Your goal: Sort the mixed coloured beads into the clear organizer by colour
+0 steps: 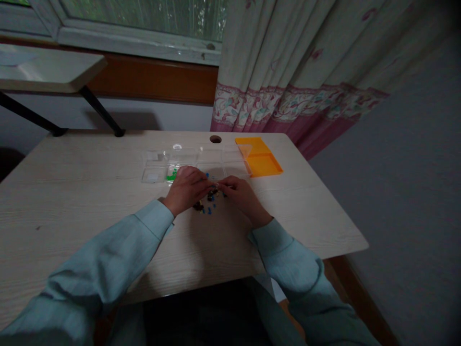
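Observation:
My left hand and my right hand meet over a small pile of dark and blue beads on the pale wooden table. The fingers of both hands are curled and pinched together at the fingertips; what they pinch is too small to make out. Just behind the hands lies a clear plastic compartment box, with green beads in one compartment next to my left hand.
An orange lid or tray lies at the box's right end. A round cable hole is in the table's far edge. Another table stands at the back left under a window. A curtain hangs at the right.

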`<state>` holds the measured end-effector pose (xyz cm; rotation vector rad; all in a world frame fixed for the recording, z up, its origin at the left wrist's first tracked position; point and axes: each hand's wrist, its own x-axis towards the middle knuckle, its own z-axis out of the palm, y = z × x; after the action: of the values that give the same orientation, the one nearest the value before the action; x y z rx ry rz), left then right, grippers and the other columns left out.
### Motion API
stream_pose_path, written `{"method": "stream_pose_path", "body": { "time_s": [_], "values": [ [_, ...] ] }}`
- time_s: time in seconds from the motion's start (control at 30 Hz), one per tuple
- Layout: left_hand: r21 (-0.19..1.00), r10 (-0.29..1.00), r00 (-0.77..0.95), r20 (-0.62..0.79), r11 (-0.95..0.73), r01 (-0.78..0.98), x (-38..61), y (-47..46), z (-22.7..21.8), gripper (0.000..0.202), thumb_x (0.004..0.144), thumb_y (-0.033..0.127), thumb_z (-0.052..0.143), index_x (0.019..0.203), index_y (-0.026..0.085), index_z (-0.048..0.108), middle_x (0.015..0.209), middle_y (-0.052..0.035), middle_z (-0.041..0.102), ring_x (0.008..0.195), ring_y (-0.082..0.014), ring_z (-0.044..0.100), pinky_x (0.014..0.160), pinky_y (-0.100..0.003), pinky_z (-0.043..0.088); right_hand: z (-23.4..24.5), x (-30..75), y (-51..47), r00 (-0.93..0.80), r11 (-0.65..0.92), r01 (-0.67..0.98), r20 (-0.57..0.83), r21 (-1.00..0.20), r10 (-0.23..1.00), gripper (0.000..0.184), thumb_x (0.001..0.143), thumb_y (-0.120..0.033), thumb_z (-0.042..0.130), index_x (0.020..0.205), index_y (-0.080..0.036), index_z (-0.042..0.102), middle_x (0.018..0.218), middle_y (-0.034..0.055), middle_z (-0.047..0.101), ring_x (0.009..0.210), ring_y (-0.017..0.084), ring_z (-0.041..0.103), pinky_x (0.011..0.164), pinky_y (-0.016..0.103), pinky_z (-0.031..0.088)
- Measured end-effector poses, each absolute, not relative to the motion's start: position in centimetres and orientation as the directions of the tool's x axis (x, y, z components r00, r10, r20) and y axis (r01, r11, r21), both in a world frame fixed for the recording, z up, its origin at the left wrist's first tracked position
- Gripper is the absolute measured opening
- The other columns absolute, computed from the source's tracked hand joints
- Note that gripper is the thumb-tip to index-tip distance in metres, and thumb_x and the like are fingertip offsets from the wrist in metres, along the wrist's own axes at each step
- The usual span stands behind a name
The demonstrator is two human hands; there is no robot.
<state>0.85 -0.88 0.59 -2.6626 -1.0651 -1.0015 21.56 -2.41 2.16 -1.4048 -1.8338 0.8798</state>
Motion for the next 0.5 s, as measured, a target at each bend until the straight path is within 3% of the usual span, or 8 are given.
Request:
{"method": "stream_pose_path", "body": {
  "time_s": [0.2,0.4,0.5],
  "values": [
    [0.210,0.655,0.403,0.639,-0.653,0.728,0.7,-0.5,0.5,0.020,0.091,0.039,0.057,0.089,0.024,0.071,0.092,-0.0047,0.067,0.093,-0.0223,0.053,0.084,-0.040,0.038,3.0,22.9,-2.3,-0.264,0.369,0.702,0.258,-0.610,0.929,0.014,0.086,-0.025,0.062,0.086,-0.017,0.073,0.085,0.0061,0.068,0.086,0.017,0.059,0.080,0.030,0.043],
    [0.280,0.731,0.299,0.614,-0.556,0.783,0.6,-0.4,0.4,0.020,0.093,0.036,0.054,0.090,0.022,0.068,0.093,-0.0060,0.064,0.097,-0.0235,0.048,0.083,-0.040,0.036,3.8,23.8,-2.7,-0.450,0.477,0.843,0.157,-0.250,0.879,0.010,0.082,-0.032,0.070,0.081,-0.022,0.073,0.089,0.0051,0.067,0.090,0.021,0.054,0.080,0.033,0.036],
    [0.280,0.731,0.292,0.617,-0.550,0.787,0.6,-0.4,0.5,0.020,0.093,0.037,0.054,0.090,0.022,0.067,0.092,-0.0053,0.064,0.096,-0.0229,0.049,0.082,-0.039,0.037,4.0,23.7,-3.0,-0.453,0.469,0.867,0.122,-0.171,0.883,0.008,0.082,-0.030,0.069,0.085,-0.024,0.073,0.093,0.0050,0.067,0.093,0.022,0.053,0.080,0.034,0.033]
  ]
}}
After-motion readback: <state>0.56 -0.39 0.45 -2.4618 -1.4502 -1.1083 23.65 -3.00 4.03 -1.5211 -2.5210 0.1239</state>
